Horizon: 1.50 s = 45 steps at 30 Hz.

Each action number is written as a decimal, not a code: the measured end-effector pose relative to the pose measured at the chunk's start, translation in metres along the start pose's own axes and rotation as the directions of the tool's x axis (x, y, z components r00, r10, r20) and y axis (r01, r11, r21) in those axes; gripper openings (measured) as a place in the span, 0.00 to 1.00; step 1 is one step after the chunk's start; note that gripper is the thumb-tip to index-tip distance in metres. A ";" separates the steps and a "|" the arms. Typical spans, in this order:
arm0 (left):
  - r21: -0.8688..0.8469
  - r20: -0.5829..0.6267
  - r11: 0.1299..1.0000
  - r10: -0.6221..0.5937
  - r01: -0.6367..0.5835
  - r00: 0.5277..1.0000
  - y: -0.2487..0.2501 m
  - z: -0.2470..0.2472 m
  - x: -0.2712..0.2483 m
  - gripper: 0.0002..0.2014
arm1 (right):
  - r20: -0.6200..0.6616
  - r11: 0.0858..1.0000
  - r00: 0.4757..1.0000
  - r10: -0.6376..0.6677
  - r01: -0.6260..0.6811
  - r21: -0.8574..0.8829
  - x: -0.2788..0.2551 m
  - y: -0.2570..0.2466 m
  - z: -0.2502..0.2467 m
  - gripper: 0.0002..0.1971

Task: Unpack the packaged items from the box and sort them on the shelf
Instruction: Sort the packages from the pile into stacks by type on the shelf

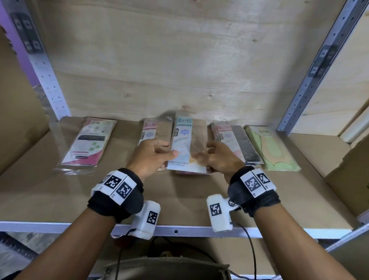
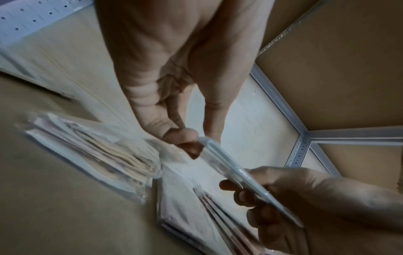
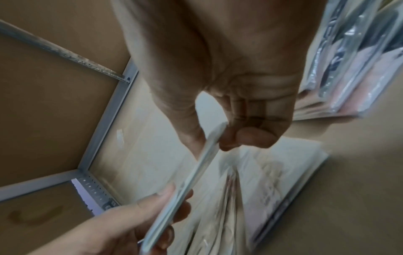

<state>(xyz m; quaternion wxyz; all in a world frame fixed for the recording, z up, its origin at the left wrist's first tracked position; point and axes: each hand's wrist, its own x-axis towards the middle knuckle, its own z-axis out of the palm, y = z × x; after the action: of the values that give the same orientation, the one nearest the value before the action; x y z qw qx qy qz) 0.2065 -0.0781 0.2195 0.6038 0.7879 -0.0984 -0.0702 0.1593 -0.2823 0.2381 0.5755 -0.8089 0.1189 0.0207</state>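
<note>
Both hands hold one flat stocking packet (image 1: 188, 148) by its opposite long edges, lifted just above the shelf board (image 1: 40, 186). The left hand (image 1: 152, 157) pinches the packet's left edge, thumb on its printed face and fingers curled underneath; in the left wrist view the packet (image 2: 237, 174) shows edge-on, caught between thumb and fingertips. The right hand (image 1: 217, 159) grips the right edge the same way, thumb on top and fingers folded below, as the right wrist view confirms with the thin packet (image 3: 196, 174) nipped at its corner. Both forearms reach forward side by side over the shelf's front rail, wrists nearly level, each wearing a black band with white marker tags.

The held packet has a blue header and a tan mesh panel. Under it lies a stack (image 1: 190, 172) with pink edges showing; how many it holds cannot be told. Four more piles lie in a row on the board: a pink packet (image 1: 88, 142) far left, a pink-and-tan one (image 1: 156, 130) beside the left hand, a pink-and-black one (image 1: 238, 144) right of the right hand, and a green one (image 1: 270, 150) beyond it.
</note>
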 end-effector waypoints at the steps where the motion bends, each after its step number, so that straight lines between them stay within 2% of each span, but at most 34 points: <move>1: 0.018 0.014 1.000 0.003 -0.004 1.000 0.001 0.001 0.003 0.20 | -0.022 0.999 1.000 0.003 -0.004 -0.035 0.004 -0.003 -0.002 0.21; 4: 0.099 0.057 0.995 -0.011 0.005 0.998 0.003 0.006 0.014 0.23 | -0.090 0.981 0.996 -0.001 -0.016 -0.194 0.019 -0.011 -0.008 0.16; 6: 0.093 0.049 0.995 -0.027 0.023 0.998 0.004 0.010 0.021 0.23 | -0.115 0.961 0.993 0.004 -0.035 -0.274 0.027 -0.018 -0.012 0.13; 8: 0.124 0.033 0.992 -0.018 0.014 0.999 0.005 0.015 0.026 0.21 | -0.126 0.932 0.992 0.024 -0.068 -0.355 0.036 -0.022 -0.013 0.14; 11: 0.275 0.021 0.961 0.023 -0.027 1.000 0.008 0.019 0.029 0.14 | -0.146 0.844 0.987 0.061 -0.129 -0.521 0.044 -0.024 -0.010 0.22; 13: 0.367 0.029 0.929 0.036 -0.044 0.999 0.009 0.021 0.029 0.12 | -0.144 0.785 0.987 0.064 -0.139 -0.604 0.045 -0.022 -0.007 0.22; 18: 0.509 0.075 0.858 0.031 -0.065 0.997 0.015 0.029 0.028 0.08 | -0.133 0.741 0.989 0.060 -0.133 -0.658 0.048 -0.017 -0.002 0.23; 21: 0.577 0.093 0.814 0.004 -0.057 0.996 0.018 0.036 0.026 0.10 | -0.128 0.702 0.990 0.052 -0.127 -0.701 0.050 -0.017 -0.001 0.22; 24: 0.619 0.059 0.785 -0.015 -0.025 0.998 0.022 0.040 0.025 0.16 | -0.110 0.682 0.992 0.059 -0.120 -0.722 0.053 -0.017 0.000 0.19; 26: 0.638 0.061 0.770 -0.016 -0.027 0.998 0.023 0.040 0.024 0.15 | -0.110 0.674 0.992 0.056 -0.119 -0.729 0.053 -0.017 0.001 0.18; 39: 0.636 0.076 0.770 -0.005 -0.045 0.997 0.025 0.040 0.022 0.12 | -0.083 0.685 0.995 0.050 -0.094 -0.723 0.054 -0.010 0.000 0.19; 42: 0.644 0.064 0.763 0.019 -0.056 0.998 0.026 0.040 0.020 0.14 | -0.112 0.673 0.994 0.009 -0.088 -0.734 0.054 -0.009 -0.002 0.22; 45: 0.636 0.060 0.766 0.071 -0.093 0.996 0.028 0.037 0.016 0.12 | -0.116 0.661 0.991 -0.065 -0.044 -0.749 0.051 -0.010 -0.005 0.20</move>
<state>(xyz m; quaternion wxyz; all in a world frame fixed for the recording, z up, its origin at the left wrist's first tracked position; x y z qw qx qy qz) 0.2114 -0.1237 0.2373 0.3013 0.9397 -0.1605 -0.0188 0.2106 -0.2925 0.2401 0.1822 -0.9741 0.1332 0.0105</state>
